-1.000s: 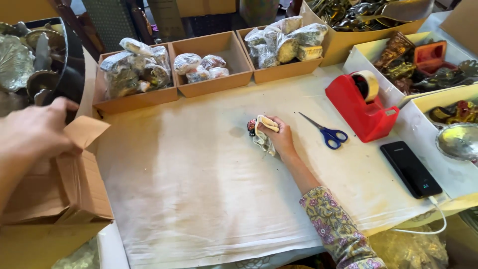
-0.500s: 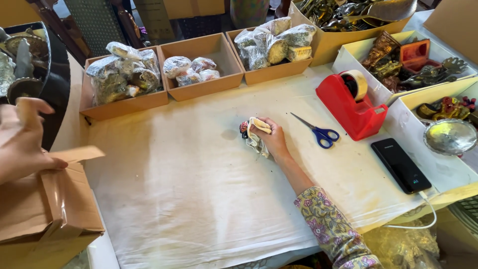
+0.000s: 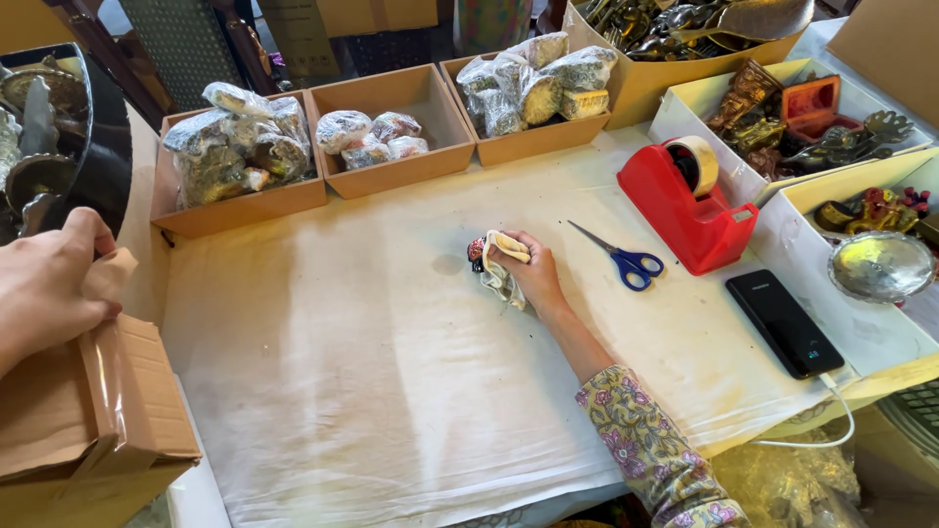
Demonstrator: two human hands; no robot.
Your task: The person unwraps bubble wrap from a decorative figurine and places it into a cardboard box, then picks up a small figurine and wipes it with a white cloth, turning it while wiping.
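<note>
White cloth, creased and a little stained, covers the whole table [image 3: 372,391] in front of me. My right hand [image 3: 528,274] rests near its middle, fingers curled tight around a small wrapped bundle of pale crinkled plastic with a dark, colourful piece poking out [image 3: 486,269]; the bundle lies pressed against the cloth under my grip. My left hand [image 3: 49,284] sits on the flap of a brown cardboard carton sealed with clear tape [image 3: 88,420] at the table's left edge, fingers bent over the flap. To wrap well, I judge I should keep the plastic taut and the folded end tucked under my thumb. Blue-handled scissors [image 3: 626,259] and a red tape dispenser [image 3: 685,200] lie just beside my right hand, a black phone [image 3: 782,323] further right. Three shallow brown cardboard trays of plastic-wrapped pieces [image 3: 391,132] line the far edge.
</note>
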